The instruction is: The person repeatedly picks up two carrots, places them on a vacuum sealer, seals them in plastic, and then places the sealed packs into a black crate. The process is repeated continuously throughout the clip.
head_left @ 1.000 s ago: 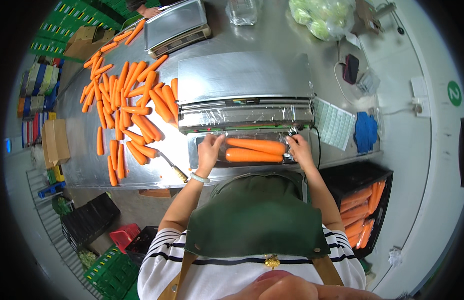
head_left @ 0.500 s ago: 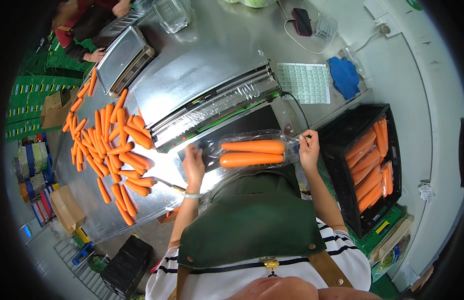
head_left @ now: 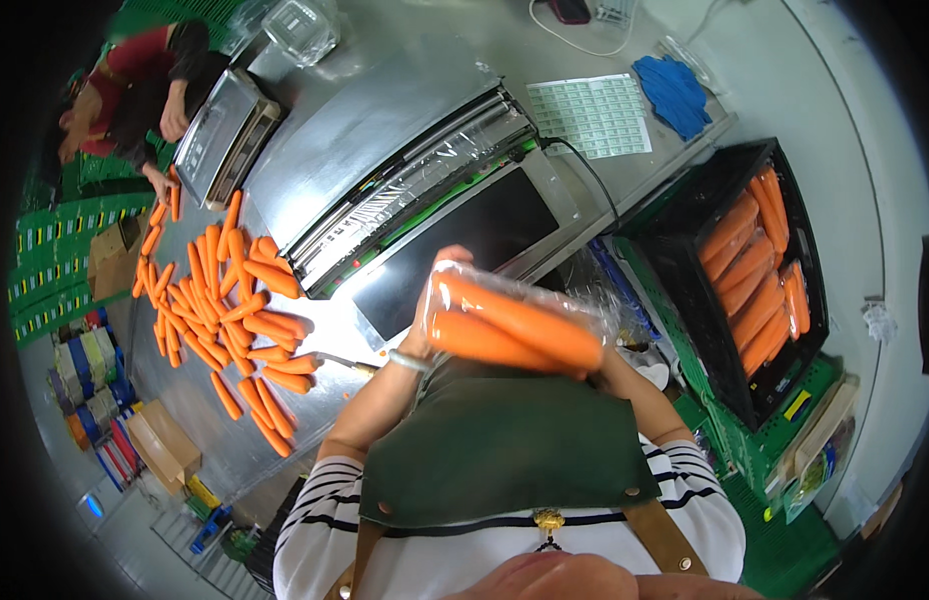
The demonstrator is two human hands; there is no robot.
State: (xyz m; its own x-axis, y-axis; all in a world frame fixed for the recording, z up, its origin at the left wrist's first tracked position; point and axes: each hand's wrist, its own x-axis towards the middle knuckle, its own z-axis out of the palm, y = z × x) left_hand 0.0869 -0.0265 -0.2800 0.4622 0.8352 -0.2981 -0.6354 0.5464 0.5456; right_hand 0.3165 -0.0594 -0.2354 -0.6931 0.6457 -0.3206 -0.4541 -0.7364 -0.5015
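My left hand (head_left: 447, 262) grips the left end of a clear plastic bag of two large carrots (head_left: 513, 325), raised in front of my green apron and slightly blurred. My right hand (head_left: 611, 368) is at the bag's right end, mostly behind it, so its fingers are hidden. Just beyond the bag stands a steel wrapping machine (head_left: 325, 180) with a film roll along its front and a black plate (head_left: 490, 225). Loose carrots (head_left: 230, 310) are heaped on the steel table (head_left: 210, 440) to my left, near a knife (head_left: 340, 363).
A black crate of bagged carrots (head_left: 745, 410) stands to my right, on green crates. A scale (head_left: 215, 135) is at the back left, where a co-worker's hand (head_left: 160, 185) touches carrots. A label sheet (head_left: 590, 115), blue cloth (head_left: 673, 97) and power cord lie at the back right.
The bag has been lifted off the black plate toward my body and tilted, leaving the plate bare. My view has turned, and more of the co-worker shows at upper left.
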